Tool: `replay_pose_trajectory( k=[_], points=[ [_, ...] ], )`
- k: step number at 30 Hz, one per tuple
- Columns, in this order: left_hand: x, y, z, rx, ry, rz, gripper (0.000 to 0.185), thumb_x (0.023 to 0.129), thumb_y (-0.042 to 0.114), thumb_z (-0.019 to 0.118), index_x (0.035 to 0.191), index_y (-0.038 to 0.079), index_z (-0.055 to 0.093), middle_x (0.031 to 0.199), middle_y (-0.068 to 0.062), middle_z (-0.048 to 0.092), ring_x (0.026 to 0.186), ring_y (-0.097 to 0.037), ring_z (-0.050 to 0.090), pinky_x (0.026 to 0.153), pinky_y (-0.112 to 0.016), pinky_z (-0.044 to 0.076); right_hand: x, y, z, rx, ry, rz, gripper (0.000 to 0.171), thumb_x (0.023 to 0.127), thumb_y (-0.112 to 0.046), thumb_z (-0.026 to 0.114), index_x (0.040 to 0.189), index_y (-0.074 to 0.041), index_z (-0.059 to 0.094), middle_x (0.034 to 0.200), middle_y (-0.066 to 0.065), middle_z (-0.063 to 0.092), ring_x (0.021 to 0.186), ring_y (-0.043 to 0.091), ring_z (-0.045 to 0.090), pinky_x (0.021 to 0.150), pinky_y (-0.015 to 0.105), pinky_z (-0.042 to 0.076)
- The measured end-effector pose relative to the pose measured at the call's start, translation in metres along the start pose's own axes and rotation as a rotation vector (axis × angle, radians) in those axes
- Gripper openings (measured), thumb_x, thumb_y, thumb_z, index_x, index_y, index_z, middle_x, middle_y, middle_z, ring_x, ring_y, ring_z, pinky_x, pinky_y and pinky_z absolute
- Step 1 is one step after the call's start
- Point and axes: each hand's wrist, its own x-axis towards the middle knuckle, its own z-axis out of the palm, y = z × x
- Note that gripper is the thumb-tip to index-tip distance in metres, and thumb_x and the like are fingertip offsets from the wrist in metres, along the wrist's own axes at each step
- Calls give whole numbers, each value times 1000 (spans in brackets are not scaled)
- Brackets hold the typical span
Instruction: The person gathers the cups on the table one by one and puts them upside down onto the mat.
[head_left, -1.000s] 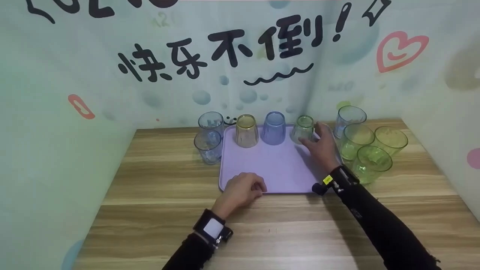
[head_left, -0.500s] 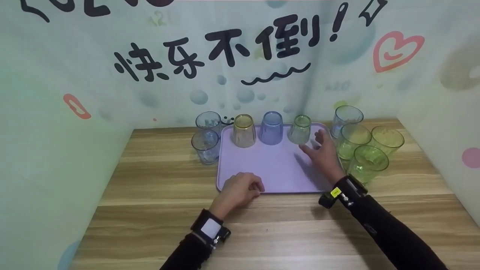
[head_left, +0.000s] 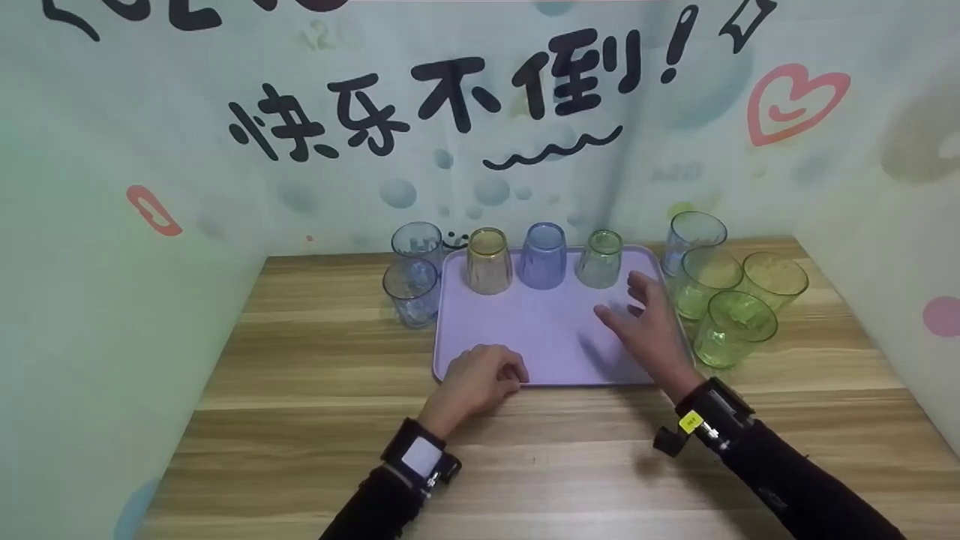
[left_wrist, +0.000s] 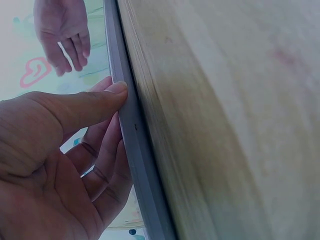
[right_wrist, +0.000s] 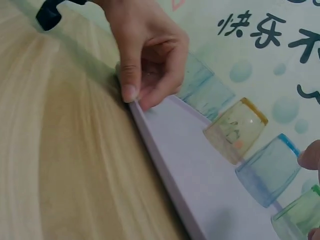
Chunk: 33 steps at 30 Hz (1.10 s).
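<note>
My left hand (head_left: 480,379) pinches the near rim of the flat lilac plastic tray (head_left: 540,337) at its near-left corner, thumb on the outer edge and the other fingers curled over the lip; the left wrist view shows the thumb (left_wrist: 75,107) pressed along that rim. My right hand (head_left: 649,326) hangs over the right part of the tray with a wide, empty grip, fingers spread and relaxed, touching nothing that I can see. The nearest thing ahead of it is the upside-down pale green clear tumbler (head_left: 600,259), which stands at the tray's far edge, straight beyond my right fingertips and a little to the left, near but apart from them. Its long axis is upright, base up. In line with it to the left stand an upside-down blue tumbler (head_left: 544,256) and an upside-down amber tumbler (head_left: 489,261). Just to the right of my right hand, off the tray on the wooden surface (head_left: 315,420), is a cluster of upright green tumblers (head_left: 731,326), the closest one just beside my wrist. Two upright bluish tumblers (head_left: 411,291) stand at the tray's left edge, closer to my left hand. The right hand is much the nearer to both the green tumbler on the tray and the cluster.
</note>
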Motion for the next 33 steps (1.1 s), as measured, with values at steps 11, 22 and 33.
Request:
replay_pose_trajectory(
  k=[11,22,33],
  points=[
    [0,0,2,-15,-1,-3,12,81,14,72,83,26,70,76,15,60,73,-6,55,66,-31,43,-26,15,-1,-103,-486,-225,41,79,-26,76,111,-5,64,100,8,63,90,21,59,78,39,48],
    [-2,1,2,-8,-7,-24,12,82,15,71,84,26,70,77,15,59,75,-6,55,67,-31,43,-39,14,-3,-218,-689,-448,24,80,-20,75,103,-15,70,94,-3,63,87,15,58,76,32,46],
    [-2,3,1,7,4,-35,9,83,17,71,85,26,71,76,15,59,74,-7,55,67,-31,43,-39,16,-2,-179,-662,-418,14,83,-8,71,95,-14,72,91,-4,63,86,14,58,76,31,46]
  ],
)
